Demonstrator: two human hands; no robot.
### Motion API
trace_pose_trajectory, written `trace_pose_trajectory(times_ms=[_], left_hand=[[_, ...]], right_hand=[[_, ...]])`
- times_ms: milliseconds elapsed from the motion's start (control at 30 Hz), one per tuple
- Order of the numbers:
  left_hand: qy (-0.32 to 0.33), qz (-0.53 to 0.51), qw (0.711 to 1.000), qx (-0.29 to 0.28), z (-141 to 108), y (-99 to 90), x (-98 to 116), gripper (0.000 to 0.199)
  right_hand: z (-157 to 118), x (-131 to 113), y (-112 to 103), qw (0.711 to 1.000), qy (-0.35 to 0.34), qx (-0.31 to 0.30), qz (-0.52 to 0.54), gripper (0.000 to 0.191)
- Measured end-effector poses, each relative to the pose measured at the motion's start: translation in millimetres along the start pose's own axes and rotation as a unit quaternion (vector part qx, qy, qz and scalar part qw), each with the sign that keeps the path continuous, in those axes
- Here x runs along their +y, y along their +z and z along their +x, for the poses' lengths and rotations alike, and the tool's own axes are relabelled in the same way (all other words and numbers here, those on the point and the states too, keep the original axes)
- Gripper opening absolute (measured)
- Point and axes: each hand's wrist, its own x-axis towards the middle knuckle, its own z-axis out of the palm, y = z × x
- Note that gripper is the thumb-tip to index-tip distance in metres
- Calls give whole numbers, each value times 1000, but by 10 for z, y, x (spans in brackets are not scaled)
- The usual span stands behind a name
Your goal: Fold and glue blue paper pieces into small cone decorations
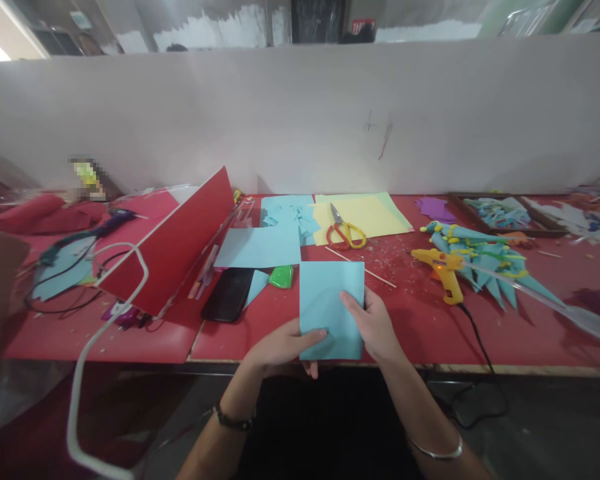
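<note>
Both hands hold a light blue sheet of paper (325, 297) above the front edge of the red table. My left hand (285, 343) grips its lower left side, thumb on top and fingers underneath. On the right side, my right hand (375, 323) has its thumb on the paper's face, the fingers hidden behind it. Just beyond lie another blue sheet (260, 247), a green packet (281, 277), a blue paper cone (257, 288) and a black phone (227, 295). Scissors (345, 230) with red and yellow handles rest on yellow paper (375, 212).
A yellow glue gun (443, 270) with a cord lies at right, beside blue paper cones (495, 260) with yellow trim. A red board (175, 247) stands tilted at left, near a white bent tube (75, 407). A tray (545, 228) of scraps and a thin stick (363, 268) are farther back.
</note>
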Motion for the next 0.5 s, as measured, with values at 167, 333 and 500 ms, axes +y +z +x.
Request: trace_pose_trajectory(times_ms=[167,333,500], left_hand=[[2,21,999,37,43,1,-66,39],[26,18,998,52,49,30,-109,38],[47,12,996,78,8,67,-50,37]], right_hand=[[-5,6,17,1000,0,12,-1,37],[-13,12,17,1000,1,21,13,37],[-17,9,15,999,3,18,29,36]])
